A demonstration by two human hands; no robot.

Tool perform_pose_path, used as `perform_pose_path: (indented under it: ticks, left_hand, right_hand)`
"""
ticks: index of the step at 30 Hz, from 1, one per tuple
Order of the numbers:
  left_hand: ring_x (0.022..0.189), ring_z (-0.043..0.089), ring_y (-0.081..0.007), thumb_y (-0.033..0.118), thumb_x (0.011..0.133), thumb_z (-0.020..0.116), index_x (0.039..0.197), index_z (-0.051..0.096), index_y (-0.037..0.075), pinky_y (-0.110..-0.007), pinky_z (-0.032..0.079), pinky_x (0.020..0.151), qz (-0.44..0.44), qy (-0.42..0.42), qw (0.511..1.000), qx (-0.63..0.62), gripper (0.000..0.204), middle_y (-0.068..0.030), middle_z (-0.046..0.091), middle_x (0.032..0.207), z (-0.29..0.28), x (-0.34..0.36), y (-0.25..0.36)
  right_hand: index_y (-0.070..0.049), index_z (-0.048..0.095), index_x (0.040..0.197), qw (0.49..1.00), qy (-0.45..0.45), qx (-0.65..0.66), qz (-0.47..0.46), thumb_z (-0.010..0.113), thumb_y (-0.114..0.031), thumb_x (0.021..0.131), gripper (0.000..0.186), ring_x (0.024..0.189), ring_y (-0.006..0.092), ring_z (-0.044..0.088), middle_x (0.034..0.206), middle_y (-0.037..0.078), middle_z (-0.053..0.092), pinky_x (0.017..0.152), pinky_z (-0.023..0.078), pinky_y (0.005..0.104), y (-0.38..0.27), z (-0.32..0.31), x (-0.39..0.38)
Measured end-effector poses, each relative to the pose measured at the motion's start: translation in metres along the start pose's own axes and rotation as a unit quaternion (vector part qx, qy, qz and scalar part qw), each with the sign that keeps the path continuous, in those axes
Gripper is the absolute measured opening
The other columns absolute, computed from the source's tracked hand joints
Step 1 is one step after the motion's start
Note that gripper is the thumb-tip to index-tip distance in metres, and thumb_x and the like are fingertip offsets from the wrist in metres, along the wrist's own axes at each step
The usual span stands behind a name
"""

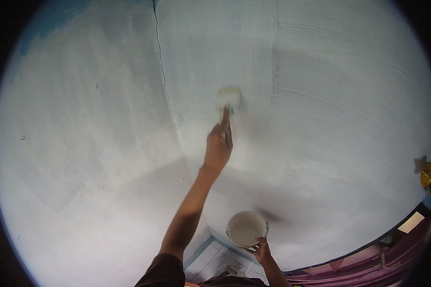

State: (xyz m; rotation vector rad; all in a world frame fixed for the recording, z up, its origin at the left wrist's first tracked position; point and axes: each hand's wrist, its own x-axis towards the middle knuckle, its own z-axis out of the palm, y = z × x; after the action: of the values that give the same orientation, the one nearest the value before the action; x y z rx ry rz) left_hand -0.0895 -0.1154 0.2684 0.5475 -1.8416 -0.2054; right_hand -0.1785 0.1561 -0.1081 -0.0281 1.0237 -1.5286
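My left hand (218,146) is raised in front of the wall, its fingers closed around the handle of a wide, pale-bristled paintbrush (230,97). The brush head appears pressed to the whitish wall (234,52) and is slightly blurred. Lower down, my right hand (262,250) grips the near side of a small pail (247,228) at its rim. Inside the pail is a pale substance, probably paint, whose level I cannot make out.
A dark crack (162,67) runs down the wall left of the brush. Blue paint (57,21) shows at the upper left. White floor tiles (210,253) lie below. At the right are purple curtain fabric (368,270) and a gold-coloured ornament (426,175).
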Motion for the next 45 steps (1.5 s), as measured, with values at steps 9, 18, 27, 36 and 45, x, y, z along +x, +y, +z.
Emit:
perform_pose_path:
  ticks: [9,18,27,36,45]
  left_hand:
    - [0.064,0.055,-0.0305,-0.007,0.093,0.052,0.143,0.051,-0.001,-0.040,0.050,0.066,0.006,-0.031,0.999,0.013,0.050,-0.0215,0.055,0.074,-0.017,-0.078,-0.022]
    - [0.073,0.071,-0.0352,0.014,0.101,0.055,0.137,0.058,0.005,-0.038,0.055,0.065,0.255,0.188,0.943,0.101,0.037,-0.0252,0.071,0.093,-0.103,0.223,0.080]
    - [0.076,0.068,-0.0422,0.015,0.099,0.051,0.126,0.060,0.000,-0.045,0.053,0.066,0.172,0.108,0.964,0.169,0.032,-0.0293,0.068,0.089,-0.064,0.314,0.126]
    - [0.063,0.058,-0.0242,-0.010,0.091,0.055,0.153,0.037,0.006,-0.037,0.052,0.068,0.138,-0.021,0.990,0.019,0.066,-0.0231,0.060,0.075,-0.019,0.112,0.071]
    - [0.065,0.057,-0.0380,-0.008,0.091,0.053,0.155,0.032,0.007,-0.038,0.051,0.065,0.024,-0.103,0.993,-0.049,0.070,-0.0250,0.057,0.080,0.027,-0.070,0.030]
  right_hand:
    - [-0.020,0.029,0.141,0.999,0.004,-0.001,-0.048,0.068,-0.025,0.079,0.073,0.127,0.0404,0.043,0.136,0.019,0.037,0.092,0.051,0.0624,0.000,-0.012,0.004]
    - [-0.021,0.029,0.140,1.000,0.018,-0.009,-0.017,0.069,-0.024,0.077,0.074,0.128,0.0399,0.041,0.138,0.018,0.034,0.094,0.048,0.0632,0.003,-0.005,-0.002]
    - [-0.019,0.029,0.142,1.000,0.014,0.013,-0.008,0.068,-0.021,0.078,0.075,0.124,0.0395,0.046,0.135,0.017,0.038,0.087,0.054,0.0595,0.012,-0.023,0.015]
    - [-0.021,0.026,0.147,1.000,-0.001,0.001,-0.004,0.069,-0.029,0.077,0.083,0.128,0.0402,0.041,0.140,0.018,0.034,0.095,0.048,0.0618,0.011,-0.015,0.010]
    - [-0.020,0.029,0.145,0.999,0.028,-0.025,-0.002,0.068,-0.029,0.077,0.079,0.127,0.0389,0.041,0.138,0.019,0.035,0.095,0.048,0.0620,0.009,-0.011,0.008]
